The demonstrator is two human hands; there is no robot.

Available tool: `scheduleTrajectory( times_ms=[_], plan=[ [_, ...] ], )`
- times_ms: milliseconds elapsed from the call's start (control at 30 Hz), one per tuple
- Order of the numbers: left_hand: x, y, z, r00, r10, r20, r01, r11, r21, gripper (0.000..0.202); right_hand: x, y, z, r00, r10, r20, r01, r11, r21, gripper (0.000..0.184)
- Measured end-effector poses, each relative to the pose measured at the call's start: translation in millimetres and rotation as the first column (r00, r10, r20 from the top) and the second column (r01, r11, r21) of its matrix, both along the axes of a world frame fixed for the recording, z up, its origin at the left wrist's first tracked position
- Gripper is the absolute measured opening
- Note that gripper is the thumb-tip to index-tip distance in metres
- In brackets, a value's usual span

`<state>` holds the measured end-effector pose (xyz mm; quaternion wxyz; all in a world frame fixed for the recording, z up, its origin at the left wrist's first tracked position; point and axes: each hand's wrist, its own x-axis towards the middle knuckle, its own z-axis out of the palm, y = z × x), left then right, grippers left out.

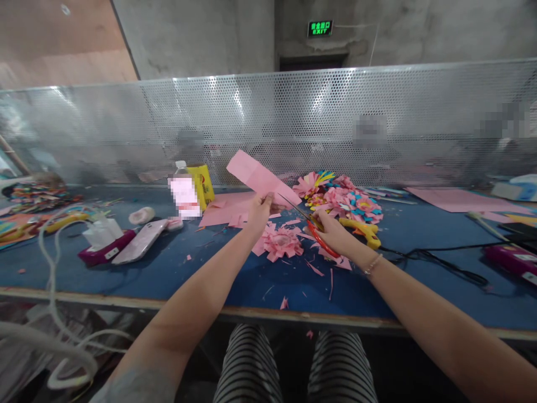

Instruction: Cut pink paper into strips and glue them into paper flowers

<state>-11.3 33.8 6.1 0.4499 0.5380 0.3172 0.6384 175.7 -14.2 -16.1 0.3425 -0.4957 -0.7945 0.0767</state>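
Observation:
My left hand [260, 210] pinches the lower edge of a pink paper sheet [258, 174] and holds it up above the blue table [168, 268]. My right hand [333, 232] grips red-handled scissors [312, 226], whose blades point up and left and meet the paper's right edge. Below the hands lies a pink paper flower [281, 243] among pink scraps. Behind the right hand lies a yellow glue gun [363, 230].
A heap of finished paper flowers [344, 197] sits behind my right hand. A water bottle [183, 190], a yellow bottle [202, 182], a phone [140, 240] and white cables [50, 263] are at left. A black cord [436, 260] runs right. A perforated metal screen [293, 117] backs the table.

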Motion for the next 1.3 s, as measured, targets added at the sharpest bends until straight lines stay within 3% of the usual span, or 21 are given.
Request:
scheduleTrajectory(
  times_ms=[233, 633, 933, 1300],
  plan=[
    [-2, 5, -2.2, 1.0, 0.018, 0.015, -0.019, 0.999, 0.026, 0.018, 0, 0, 3.6, 0.997, -0.077, 0.029, 0.076, 0.996, 0.051, 0.029],
    [-4, 8, -2.6, 0.999, 0.053, 0.011, -0.053, 0.997, 0.047, 0.016, 2, 3, 2.5, 1.0, -0.007, 0.028, 0.006, 0.999, 0.038, 0.028],
    [-3, 6, -1.6, 0.999, 0.03, -0.012, -0.03, 0.999, 0.022, 0.015, -4, -2, 4.4, 1.0, -0.01, -0.016, 0.009, 0.999, -0.038, 0.029],
    [1, 0, 1.3, 0.995, -0.03, -0.093, 0.026, 0.999, -0.044, 0.011, -6, -2, -1.7, 0.99, 0.101, -0.094, -0.113, 0.985, -0.13, 0.03]
  ],
)
